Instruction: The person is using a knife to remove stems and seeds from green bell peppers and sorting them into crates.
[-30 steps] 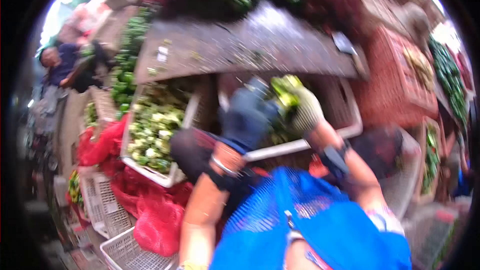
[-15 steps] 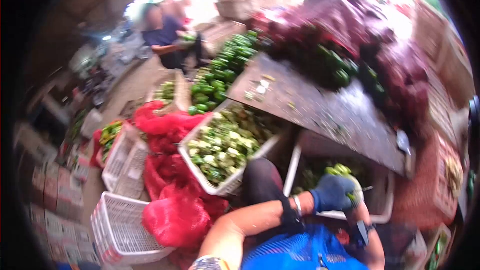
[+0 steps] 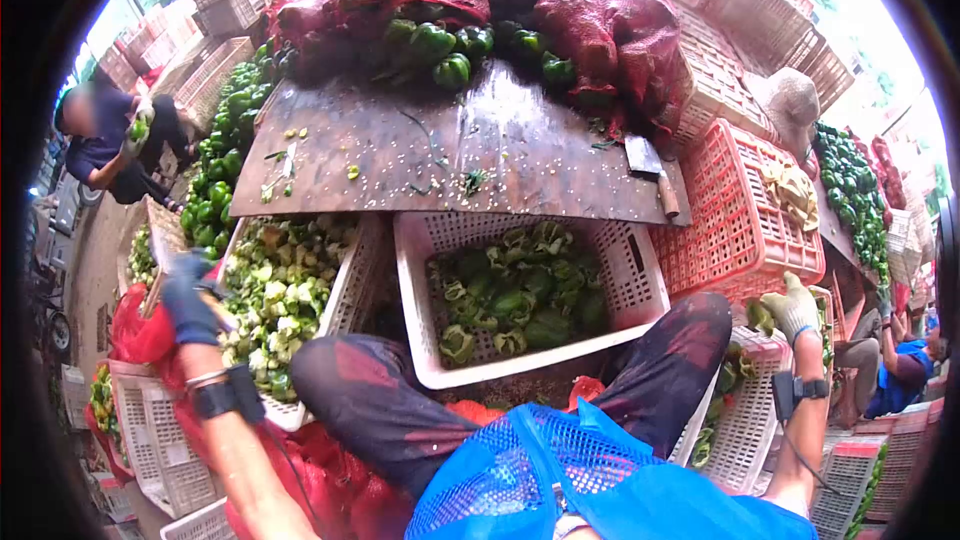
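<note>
My left hand (image 3: 190,305), in a blue glove, is blurred beside the crate of pale cut pepper pieces (image 3: 280,290); its fingers are closed on a thin object I cannot make out. Far to the right, my right hand (image 3: 793,308) wears a pale glove and grips a green pepper piece (image 3: 760,317) above a white crate (image 3: 750,420). Between my knees stands a white crate (image 3: 535,355) with several green peppers (image 3: 540,290) in it, some split open. Beyond it, a wooden board (image 3: 380,175) carries scattered seeds and a cleaver (image 3: 645,158).
Red net sacks (image 3: 610,30) and whole green peppers (image 3: 452,70) lie behind the board. An orange-red crate (image 3: 735,210) with a yellowish cloth (image 3: 790,190) stands right. One person (image 3: 105,140) sits at the far left, another (image 3: 900,370) at the far right.
The view has swung right. My hands, earlier close together over the middle crate, are now wide apart, the left beside the cut-pepper crate and the right over the right-hand crate.
</note>
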The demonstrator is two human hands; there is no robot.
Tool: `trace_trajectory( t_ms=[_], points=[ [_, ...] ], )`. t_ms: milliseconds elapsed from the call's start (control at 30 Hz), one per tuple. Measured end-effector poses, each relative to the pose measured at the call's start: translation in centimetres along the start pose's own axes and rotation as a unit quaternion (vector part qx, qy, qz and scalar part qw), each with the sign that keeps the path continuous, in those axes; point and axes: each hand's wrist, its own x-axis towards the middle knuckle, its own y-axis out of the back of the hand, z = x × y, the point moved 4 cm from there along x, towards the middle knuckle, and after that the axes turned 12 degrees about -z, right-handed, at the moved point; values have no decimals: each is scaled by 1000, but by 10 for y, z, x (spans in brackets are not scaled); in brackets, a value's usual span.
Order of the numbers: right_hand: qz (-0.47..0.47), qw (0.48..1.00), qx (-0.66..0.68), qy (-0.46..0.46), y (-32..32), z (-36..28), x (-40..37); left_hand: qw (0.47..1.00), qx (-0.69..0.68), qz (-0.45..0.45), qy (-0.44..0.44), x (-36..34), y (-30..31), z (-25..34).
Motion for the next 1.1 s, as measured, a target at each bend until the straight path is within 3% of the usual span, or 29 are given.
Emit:
trace_trajectory(
  t_ms=[33,100,133,167,200,233,267,300,367,500,567,667,800,900,933,967,1000,1033,1100],
  points=[
    [32,995,91,22,8,5,-2,992,-115,33,-30,5,11,22],
    [47,981,183,38,22,-46,16,970,-225,11,-91,4,-20,69],
    [70,934,312,159,13,-82,33,966,-233,-20,-112,-1,-61,86],
    [140,970,118,160,20,-133,33,972,-196,-42,-123,-13,-109,101],
    [175,947,147,225,21,-184,36,926,-365,-80,-60,-14,-160,83],
    [194,931,123,285,12,-220,56,917,-379,-127,8,-48,-224,93],
    [278,891,56,353,0,-260,72,882,-409,-232,34,-86,-269,114],
    [273,888,-15,369,6,-312,71,874,-411,-237,109,-106,-300,122],
    [260,836,-4,482,-3,-379,107,876,-327,-306,178,-120,-331,120],
    [201,870,-131,432,-36,-475,223,872,-207,-381,227,-107,-345,120],
    [207,881,-154,395,-51,-506,268,880,-226,-345,235,-103,-356,111],
    [164,904,-269,288,-72,-537,305,859,-207,-387,264,-101,-367,97],
    [92,936,-175,291,-54,-523,300,857,-181,-414,248,-105,-373,95],
    [62,944,-115,302,-53,-501,256,861,-186,-405,246,-109,-371,100],
    [45,935,-11,351,-61,-484,246,863,-201,-399,237,-112,-371,105],
    [25,913,93,397,-72,-467,233,865,-215,-389,231,-115,-369,110],
    [-179,886,325,280,-78,-456,196,876,-205,-394,190,-118,-368,112],
    [-310,756,493,298,-80,-448,159,884,-194,-397,150,-120,-369,112],
    [-441,592,605,300,-105,-417,115,916,-93,-390,8,-123,-370,108]
  ],
)
